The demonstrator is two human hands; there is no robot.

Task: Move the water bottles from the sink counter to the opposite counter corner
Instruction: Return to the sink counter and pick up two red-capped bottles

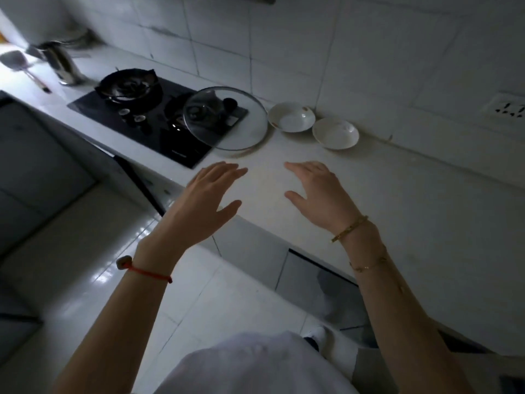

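No water bottle and no sink show in this view. My left hand (pixel 200 203) hovers over the front edge of the white counter (pixel 412 211), fingers spread, holding nothing; a red string bracelet sits on its wrist. My right hand (pixel 321 193) is held over the counter a little to the right, palm down, fingers apart and empty, with gold bracelets on the wrist. The two hands face each other with a gap of bare counter between them.
A black gas hob (pixel 159 123) with a dark pan (pixel 129 86) lies at the left. A glass lid (pixel 225 118) rests half on the hob. Two white bowls (pixel 291 116) (pixel 335 132) stand by the tiled wall. A metal pot (pixel 61 62) and a spatula (pixel 20 65) are far left.
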